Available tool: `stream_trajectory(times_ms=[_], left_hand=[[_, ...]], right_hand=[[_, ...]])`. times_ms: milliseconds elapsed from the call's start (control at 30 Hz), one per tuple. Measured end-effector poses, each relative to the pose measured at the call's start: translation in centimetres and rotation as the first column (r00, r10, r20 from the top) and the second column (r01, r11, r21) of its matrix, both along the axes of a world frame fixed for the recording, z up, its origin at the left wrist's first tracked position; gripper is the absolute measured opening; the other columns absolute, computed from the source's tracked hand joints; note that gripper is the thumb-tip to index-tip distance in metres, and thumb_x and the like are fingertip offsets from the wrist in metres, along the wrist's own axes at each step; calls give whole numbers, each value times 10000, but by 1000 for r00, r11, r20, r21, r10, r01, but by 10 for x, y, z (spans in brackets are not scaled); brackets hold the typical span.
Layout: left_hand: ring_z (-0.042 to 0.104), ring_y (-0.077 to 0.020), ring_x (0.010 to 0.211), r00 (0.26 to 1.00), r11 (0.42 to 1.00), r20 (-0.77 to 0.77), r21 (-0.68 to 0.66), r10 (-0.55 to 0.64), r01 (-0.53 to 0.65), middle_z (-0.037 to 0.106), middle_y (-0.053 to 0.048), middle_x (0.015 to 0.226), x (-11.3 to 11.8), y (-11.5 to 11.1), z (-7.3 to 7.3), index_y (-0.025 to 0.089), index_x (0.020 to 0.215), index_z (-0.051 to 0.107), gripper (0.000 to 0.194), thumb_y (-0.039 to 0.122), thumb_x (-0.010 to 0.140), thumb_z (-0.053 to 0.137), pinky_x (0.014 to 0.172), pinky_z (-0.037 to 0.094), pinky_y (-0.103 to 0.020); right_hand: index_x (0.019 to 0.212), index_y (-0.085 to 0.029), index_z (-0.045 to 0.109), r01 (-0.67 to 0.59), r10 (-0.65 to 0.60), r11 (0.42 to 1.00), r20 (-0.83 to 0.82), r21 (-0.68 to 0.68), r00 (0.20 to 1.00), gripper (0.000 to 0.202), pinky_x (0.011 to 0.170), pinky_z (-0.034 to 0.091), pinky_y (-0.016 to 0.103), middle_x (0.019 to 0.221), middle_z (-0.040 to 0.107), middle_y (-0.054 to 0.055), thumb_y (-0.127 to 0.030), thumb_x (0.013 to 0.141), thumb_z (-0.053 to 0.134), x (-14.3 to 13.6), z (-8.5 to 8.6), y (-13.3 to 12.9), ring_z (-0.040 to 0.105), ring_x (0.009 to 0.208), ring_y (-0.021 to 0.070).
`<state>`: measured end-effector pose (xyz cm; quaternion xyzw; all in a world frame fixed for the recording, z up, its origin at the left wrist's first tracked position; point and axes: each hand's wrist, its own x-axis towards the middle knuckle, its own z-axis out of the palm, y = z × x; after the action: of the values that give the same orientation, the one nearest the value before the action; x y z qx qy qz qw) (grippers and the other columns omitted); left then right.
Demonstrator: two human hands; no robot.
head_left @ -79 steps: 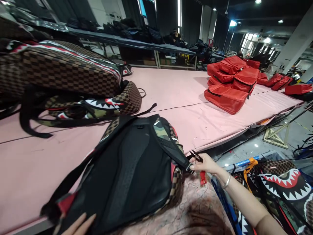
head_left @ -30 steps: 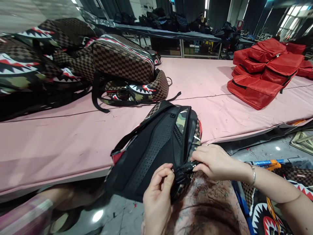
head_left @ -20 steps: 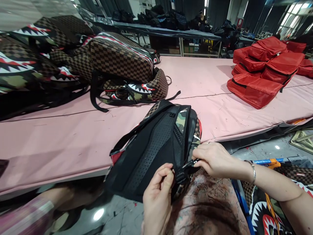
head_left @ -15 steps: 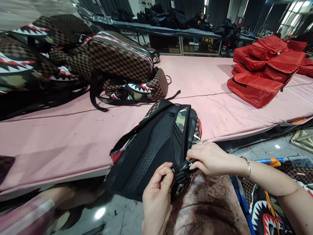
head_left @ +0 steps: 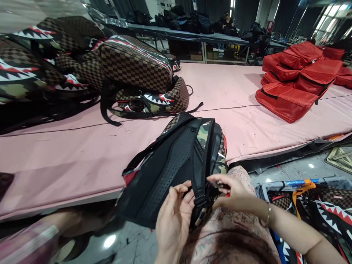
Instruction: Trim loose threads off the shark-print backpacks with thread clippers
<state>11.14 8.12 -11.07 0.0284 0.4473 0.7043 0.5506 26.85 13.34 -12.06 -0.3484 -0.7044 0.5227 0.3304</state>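
A black-backed backpack (head_left: 170,165) with checkered and camouflage sides lies tilted over the front edge of the pink table, against my lap. My left hand (head_left: 176,212) is at its lower part, fingers curled round the lower end of the black shoulder strap (head_left: 200,183), by the buckle. Just right of the strap my right hand (head_left: 233,192) is closed on a small dark item with a bit of red, too blurred to make out.
Checkered shark-mouth backpacks (head_left: 134,64) are piled on the pink table (head_left: 68,154) at left, red bags (head_left: 297,80) at right. Below right stands a blue-framed bin (head_left: 291,183) of bags. A person's blurred arm (head_left: 63,223) is at lower left. Behind, another table (head_left: 181,33) holds dark bags.
My right hand has come off the strap buckle and turned, now showing the small dark and red item. My left hand has shifted slightly, its fingers now round the strap.
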Motion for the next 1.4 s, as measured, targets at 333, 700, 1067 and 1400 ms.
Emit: stream_trajectory(times_ms=[333,700,1067,1400], left_hand=[[445,-91,508,431,788,-678,-387,-595,479,492,-2,546,-41,30,-18,119,593,547,429,502,555,737,472,371,-179],[481,-75,461,999,974,5,-221,-54,54,542,-3,606,-17,25,-14,109,725,584,80,61,667,613,416,425,-168],[574,-112,494,993,970,80,-224,-83,99,594,-37,602,-13,24,-9,69,685,597,137,-1,762,509,452,509,-216],[557,-113,477,986,950,-10,-269,-166,157,564,-17,574,-13,23,-8,94,712,563,83,67,666,626,457,500,-210]], right_hand=[[680,-173,473,-235,-201,759,561,608,803,77,553,300,289,633,523,14,-170,692,549,-25,-35,-27,477,603,158],[1117,-161,437,80,-125,924,97,374,987,339,638,396,244,866,582,29,-219,791,508,-9,-30,-44,547,725,135],[962,-115,561,36,-161,810,163,585,974,174,744,417,274,882,577,73,-240,893,461,1,-18,11,514,835,158],[868,-119,562,-41,-124,782,220,622,968,104,703,392,250,817,573,42,-211,873,513,0,-11,22,504,773,139]])
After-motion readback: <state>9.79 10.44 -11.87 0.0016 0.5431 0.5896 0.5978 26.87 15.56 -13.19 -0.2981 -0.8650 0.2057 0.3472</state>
